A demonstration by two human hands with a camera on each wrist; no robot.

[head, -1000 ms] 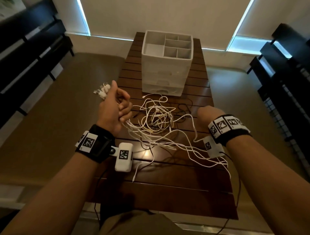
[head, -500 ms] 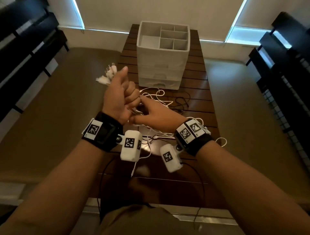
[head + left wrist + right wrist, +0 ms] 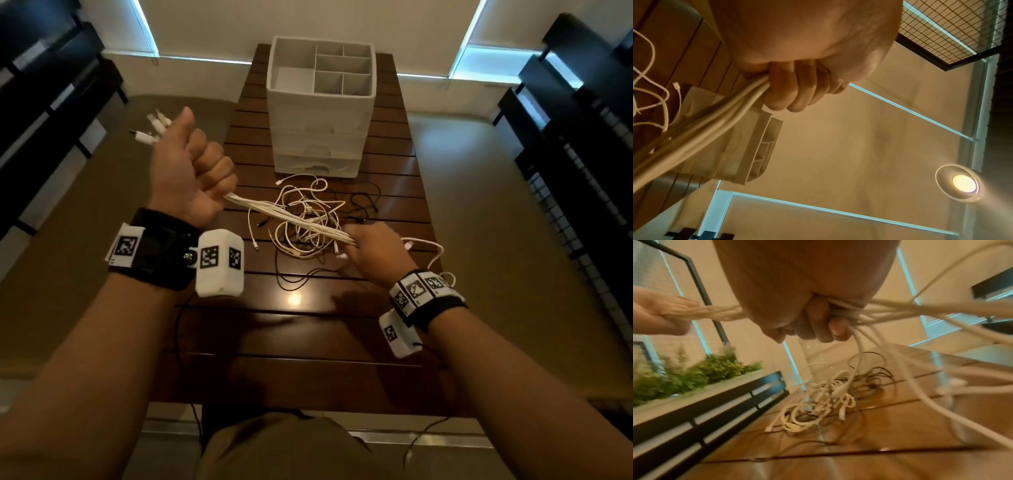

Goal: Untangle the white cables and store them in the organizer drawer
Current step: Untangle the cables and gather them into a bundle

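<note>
My left hand (image 3: 191, 171) is raised left of the table and grips a bundle of white cables (image 3: 291, 219); their plug ends (image 3: 152, 128) stick out past my thumb. The bundle runs taut down to my right hand (image 3: 371, 250), which curls round it above the table. Loose white cable ends trail right of that hand (image 3: 428, 246). A tangle of white and black cables (image 3: 308, 212) lies on the table under the bundle. The white organizer (image 3: 320, 113) stands at the table's far end, drawers closed. In the wrist views my left hand (image 3: 797, 84) and right hand (image 3: 818, 318) clench the cables.
The dark slatted wooden table (image 3: 308, 329) has bare boards in front of me. Black cables (image 3: 363, 202) mix with the white ones. Dark shelving (image 3: 582, 137) stands at right, dark furniture (image 3: 41, 102) at left. A planter with greenery (image 3: 694, 369) is off the table's left side.
My right hand came up to the left fist, took the bundle, and has slid down and to the right along it, pulling the cables straight. The left hand stayed raised.
</note>
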